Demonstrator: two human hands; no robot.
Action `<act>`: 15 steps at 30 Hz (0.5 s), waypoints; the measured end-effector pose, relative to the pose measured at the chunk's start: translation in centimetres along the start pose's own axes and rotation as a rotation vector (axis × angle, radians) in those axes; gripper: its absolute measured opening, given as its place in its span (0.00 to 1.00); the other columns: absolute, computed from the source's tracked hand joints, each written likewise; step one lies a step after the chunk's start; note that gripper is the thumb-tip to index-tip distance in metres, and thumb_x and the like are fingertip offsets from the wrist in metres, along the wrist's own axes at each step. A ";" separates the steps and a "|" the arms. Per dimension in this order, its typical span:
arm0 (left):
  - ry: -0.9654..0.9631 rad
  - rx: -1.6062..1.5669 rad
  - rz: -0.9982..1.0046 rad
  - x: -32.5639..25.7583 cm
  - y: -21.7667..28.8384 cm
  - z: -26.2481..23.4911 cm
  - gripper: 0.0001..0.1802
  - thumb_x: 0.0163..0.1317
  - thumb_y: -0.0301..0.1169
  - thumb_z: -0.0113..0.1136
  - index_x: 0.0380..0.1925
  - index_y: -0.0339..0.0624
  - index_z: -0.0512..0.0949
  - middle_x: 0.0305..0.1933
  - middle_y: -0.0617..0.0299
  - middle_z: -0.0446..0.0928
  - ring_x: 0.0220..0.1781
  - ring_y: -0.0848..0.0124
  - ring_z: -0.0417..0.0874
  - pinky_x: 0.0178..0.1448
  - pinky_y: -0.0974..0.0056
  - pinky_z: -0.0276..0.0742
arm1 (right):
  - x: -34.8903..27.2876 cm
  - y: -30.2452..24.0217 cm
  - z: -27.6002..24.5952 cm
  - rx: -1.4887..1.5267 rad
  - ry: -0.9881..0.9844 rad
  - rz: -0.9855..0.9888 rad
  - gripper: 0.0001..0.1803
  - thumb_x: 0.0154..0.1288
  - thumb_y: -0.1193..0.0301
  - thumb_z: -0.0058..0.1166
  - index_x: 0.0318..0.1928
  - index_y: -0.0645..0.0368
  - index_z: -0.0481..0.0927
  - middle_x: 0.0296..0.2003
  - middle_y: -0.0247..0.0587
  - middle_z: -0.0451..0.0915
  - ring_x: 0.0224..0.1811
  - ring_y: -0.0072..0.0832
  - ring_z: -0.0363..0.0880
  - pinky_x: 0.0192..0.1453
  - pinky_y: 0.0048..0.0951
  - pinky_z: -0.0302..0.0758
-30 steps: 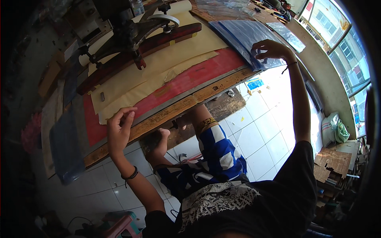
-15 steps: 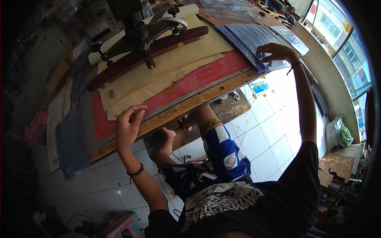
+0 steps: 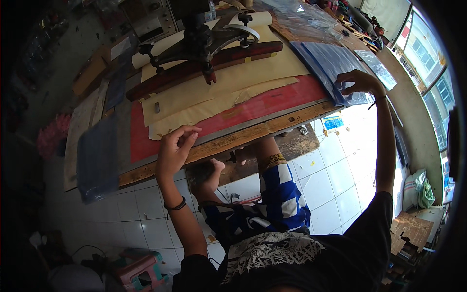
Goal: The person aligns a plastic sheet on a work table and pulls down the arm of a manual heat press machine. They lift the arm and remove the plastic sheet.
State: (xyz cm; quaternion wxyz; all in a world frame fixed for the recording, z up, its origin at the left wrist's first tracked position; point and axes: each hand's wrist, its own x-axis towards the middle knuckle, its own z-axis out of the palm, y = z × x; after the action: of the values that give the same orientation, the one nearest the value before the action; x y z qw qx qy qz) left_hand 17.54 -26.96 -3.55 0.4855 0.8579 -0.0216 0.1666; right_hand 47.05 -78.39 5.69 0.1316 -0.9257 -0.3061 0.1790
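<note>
Head view, read as a clock face, puts the left hand (image 3: 176,147) toward 9 o'clock from the middle, over the worktable's front edge (image 3: 260,130); its fingers curl loosely, with thumb and forefinger slightly apart. At 2 o'clock the right hand (image 3: 362,83) arches over the stack of blue plastic sheets (image 3: 316,61), thumb and forefinger apart; whether its fingertips touch the top sheet cannot be told. That stack lies between 1 and 2 o'clock, on the tabletop's right end.

A jagged pale print (image 3: 272,255) spreads across the black shirt at 5 o'clock, too tangled to read. Between 2 and 3 o'clock a blue printed packet (image 3: 333,121) lies on the floor, its marks too small to make out.

The wooden front edge is worn and runs between the hands, a red sheet (image 3: 272,101) and torn cream paper (image 3: 194,108) lying behind it. Above the paper, around 11 o'clock, is a press head's red bar (image 3: 228,59), leaving a low strip of room in front. Another blue plastic sheet (image 3: 99,163) overhangs the edge at 9 o'clock. White floor tiles (image 3: 316,187) lie open at 4 o'clock.
</note>
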 end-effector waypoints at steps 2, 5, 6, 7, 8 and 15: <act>0.002 -0.017 -0.007 0.0 -0.1 0.1 0.07 0.68 0.27 0.59 0.40 0.36 0.83 0.25 0.72 0.75 0.26 0.85 0.66 0.32 0.74 0.62 | 0.1 -0.5 -0.4 0.052 0.002 0.019 0.26 0.50 0.69 0.75 0.52 0.59 0.84 0.58 0.46 0.80 0.66 0.36 0.74 0.69 0.34 0.69; -0.016 -0.006 -0.012 0.0 -0.4 -0.2 0.07 0.68 0.27 0.59 0.41 0.37 0.83 0.28 0.69 0.78 0.29 0.84 0.71 0.34 0.74 0.67 | 0.3 -0.4 -0.9 -0.106 -0.028 -0.022 0.28 0.48 0.69 0.75 0.53 0.58 0.84 0.59 0.46 0.80 0.65 0.35 0.75 0.69 0.33 0.70; -0.037 0.022 -0.011 0.0 -0.4 -0.3 0.08 0.68 0.27 0.59 0.43 0.37 0.82 0.31 0.66 0.81 0.30 0.83 0.76 0.36 0.73 0.71 | 0.2 -0.3 -0.8 -0.069 -0.007 -0.031 0.26 0.49 0.67 0.75 0.52 0.55 0.85 0.56 0.46 0.82 0.61 0.36 0.78 0.68 0.33 0.71; -0.029 0.025 -0.015 0.0 -0.3 -0.4 0.08 0.68 0.27 0.59 0.43 0.37 0.82 0.31 0.66 0.81 0.30 0.83 0.76 0.36 0.73 0.71 | 0.2 -0.3 -0.7 -0.033 0.014 -0.040 0.24 0.51 0.65 0.74 0.51 0.53 0.86 0.54 0.45 0.83 0.58 0.36 0.81 0.67 0.33 0.72; -0.036 0.023 -0.030 0.0 -0.1 -0.3 0.08 0.68 0.27 0.59 0.43 0.37 0.83 0.30 0.66 0.82 0.31 0.83 0.76 0.36 0.73 0.71 | 0.2 -0.2 -0.6 -0.007 0.018 -0.025 0.23 0.51 0.65 0.74 0.50 0.54 0.86 0.55 0.44 0.83 0.59 0.35 0.80 0.67 0.32 0.72; -0.039 0.008 -0.064 0.1 0.2 -0.1 0.08 0.68 0.28 0.60 0.43 0.39 0.83 0.32 0.66 0.83 0.31 0.82 0.77 0.36 0.74 0.72 | -0.5 -0.7 -0.9 0.008 0.022 0.023 0.26 0.48 0.72 0.75 0.51 0.59 0.85 0.56 0.45 0.82 0.60 0.33 0.80 0.66 0.32 0.74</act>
State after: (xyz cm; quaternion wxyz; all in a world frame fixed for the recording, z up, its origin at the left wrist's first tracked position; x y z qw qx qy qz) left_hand 17.54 -26.94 -3.33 0.4867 0.8632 -0.0031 0.1342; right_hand 46.68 -78.28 6.88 0.1366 -0.9305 -0.2934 0.1717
